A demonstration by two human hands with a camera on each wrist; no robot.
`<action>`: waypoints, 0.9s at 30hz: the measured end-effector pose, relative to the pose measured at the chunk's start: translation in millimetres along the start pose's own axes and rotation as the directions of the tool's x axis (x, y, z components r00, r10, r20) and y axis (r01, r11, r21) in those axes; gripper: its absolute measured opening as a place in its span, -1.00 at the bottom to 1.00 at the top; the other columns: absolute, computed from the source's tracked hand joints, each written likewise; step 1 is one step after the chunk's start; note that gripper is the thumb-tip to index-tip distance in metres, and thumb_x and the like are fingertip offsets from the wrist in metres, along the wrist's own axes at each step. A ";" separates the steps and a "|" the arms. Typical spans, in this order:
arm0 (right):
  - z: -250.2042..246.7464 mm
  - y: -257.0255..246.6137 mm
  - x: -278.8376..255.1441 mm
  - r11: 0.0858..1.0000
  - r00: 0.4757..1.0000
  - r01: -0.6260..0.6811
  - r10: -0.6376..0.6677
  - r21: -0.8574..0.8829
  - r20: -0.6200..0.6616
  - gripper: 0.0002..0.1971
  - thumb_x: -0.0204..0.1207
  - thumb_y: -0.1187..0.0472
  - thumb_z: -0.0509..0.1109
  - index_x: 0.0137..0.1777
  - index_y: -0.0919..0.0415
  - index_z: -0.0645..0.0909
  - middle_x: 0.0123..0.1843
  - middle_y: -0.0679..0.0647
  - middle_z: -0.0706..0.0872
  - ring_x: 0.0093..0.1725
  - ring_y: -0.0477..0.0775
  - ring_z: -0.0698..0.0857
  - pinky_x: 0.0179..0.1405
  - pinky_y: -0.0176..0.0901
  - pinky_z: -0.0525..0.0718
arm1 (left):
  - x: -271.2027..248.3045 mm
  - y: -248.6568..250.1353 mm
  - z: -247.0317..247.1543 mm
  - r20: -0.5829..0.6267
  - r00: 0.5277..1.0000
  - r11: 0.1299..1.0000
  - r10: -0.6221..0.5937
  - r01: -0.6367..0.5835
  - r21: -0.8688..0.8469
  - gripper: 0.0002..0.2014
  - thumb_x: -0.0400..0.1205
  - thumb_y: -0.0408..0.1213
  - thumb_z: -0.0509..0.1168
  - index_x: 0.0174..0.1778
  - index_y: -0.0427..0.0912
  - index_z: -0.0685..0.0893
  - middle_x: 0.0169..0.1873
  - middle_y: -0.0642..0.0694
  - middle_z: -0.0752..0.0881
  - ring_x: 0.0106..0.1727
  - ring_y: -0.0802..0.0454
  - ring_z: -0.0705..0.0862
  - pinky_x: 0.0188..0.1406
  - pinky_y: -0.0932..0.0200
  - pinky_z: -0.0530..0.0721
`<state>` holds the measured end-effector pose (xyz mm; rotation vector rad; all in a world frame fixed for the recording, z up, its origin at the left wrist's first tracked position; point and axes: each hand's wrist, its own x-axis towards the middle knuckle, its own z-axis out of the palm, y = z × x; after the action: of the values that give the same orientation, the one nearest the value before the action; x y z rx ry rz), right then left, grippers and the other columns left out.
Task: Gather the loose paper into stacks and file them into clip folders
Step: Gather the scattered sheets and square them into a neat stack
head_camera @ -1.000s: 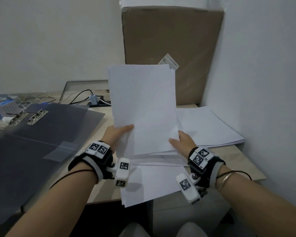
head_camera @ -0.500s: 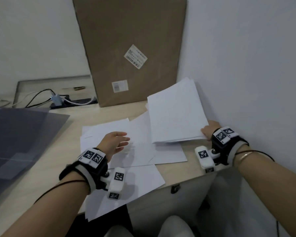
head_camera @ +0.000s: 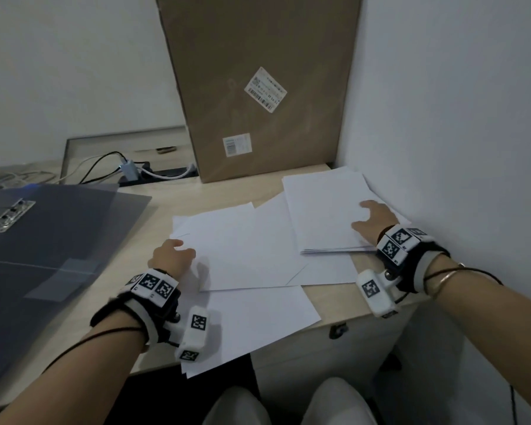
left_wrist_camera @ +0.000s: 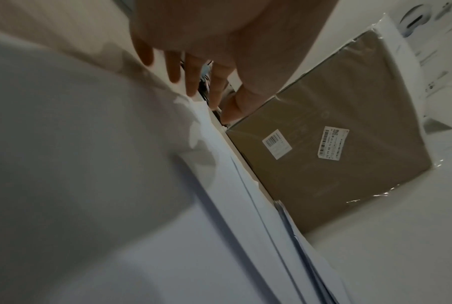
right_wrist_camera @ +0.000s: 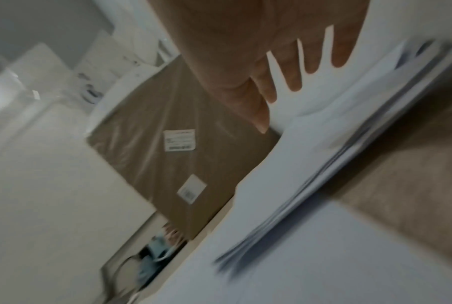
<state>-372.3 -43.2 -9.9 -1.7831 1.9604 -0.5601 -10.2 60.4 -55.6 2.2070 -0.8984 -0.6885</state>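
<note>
A squared stack of white paper [head_camera: 322, 210] lies at the desk's right end by the wall. My right hand [head_camera: 373, 220] rests on its near right corner with straight, spread fingers [right_wrist_camera: 294, 76]; the stack's edge [right_wrist_camera: 323, 174] shows beneath them. Loose white sheets [head_camera: 246, 250] overlap across the middle of the desk, and one sheet [head_camera: 258, 320] hangs over the front edge. My left hand [head_camera: 172, 256] lies on the left edge of the loose sheets, its fingers [left_wrist_camera: 191, 76] straight and holding nothing. A dark translucent clip folder [head_camera: 52, 240] lies open at the left, with its metal clip [head_camera: 13, 214].
A tall brown cardboard box [head_camera: 258, 84] leans against the back wall behind the papers. Cables and a small adapter [head_camera: 126, 170] sit in a recess at the back left. The white wall [head_camera: 442, 148] closes the desk on the right. The wooden desk edge [head_camera: 334, 320] runs near my knees.
One second ago both hands held the stack upright. The right hand carried it to the right and laid it flat by the wall; the left hand let go and dropped onto the loose sheets.
</note>
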 end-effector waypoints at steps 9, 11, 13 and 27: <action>71.8 -64.1 -75.0 0.930 0.771 0.351 -0.221 -0.108 0.598 -0.23 0.57 0.02 0.33 0.67 0.15 0.03 0.68 0.11 0.15 0.64 0.10 0.20 0.57 -0.12 0.20 | -1.3 -1.1 -3.1 0.161 0.977 0.894 -0.137 0.193 -0.404 -0.19 0.52 -0.33 0.39 0.65 -0.15 0.11 0.13 -0.35 0.61 0.10 -0.29 0.64 0.07 -0.15 0.66; 80.7 -71.5 -82.0 0.903 0.753 0.384 -0.185 -0.193 0.631 -0.19 0.56 -0.03 0.31 0.67 0.17 -0.04 0.68 0.17 0.10 0.67 0.16 0.10 0.61 0.03 0.18 | -8.0 -1.5 -7.1 0.225 0.956 0.757 -0.188 0.287 -0.587 -0.57 0.51 -0.41 0.37 0.31 -0.25 0.50 -0.48 -0.18 0.50 -0.49 -0.07 0.54 -0.40 0.12 0.58; 84.9 -75.7 -86.9 0.898 0.752 0.384 -0.168 -0.216 0.638 -0.17 0.54 -0.04 0.32 0.67 0.18 -0.05 0.68 0.22 0.03 0.68 0.20 0.00 0.60 0.10 0.15 | -14.1 -5.5 -10.6 0.356 0.918 0.679 -0.174 0.374 -0.632 -0.78 0.56 -0.41 0.33 -0.35 -0.21 0.44 -0.65 -0.12 0.30 -0.73 -0.01 0.37 -0.59 0.25 0.50; 81.5 -65.3 -87.7 0.813 0.781 0.504 -0.285 -0.292 0.555 -0.35 0.62 0.02 0.20 0.67 0.01 0.06 0.72 -0.04 -0.05 0.70 0.03 -0.20 0.67 0.07 -0.11 | -28.0 2.9 16.2 0.370 0.928 0.939 0.040 0.092 -0.332 -0.61 0.55 -0.48 0.36 0.31 -0.41 0.56 0.22 -0.44 0.67 0.19 -0.38 0.69 0.23 -0.30 0.65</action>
<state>-265.6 37.4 -36.7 -2.3587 1.4072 0.2360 -39.7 73.8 -57.9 1.8069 -0.8517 -1.2103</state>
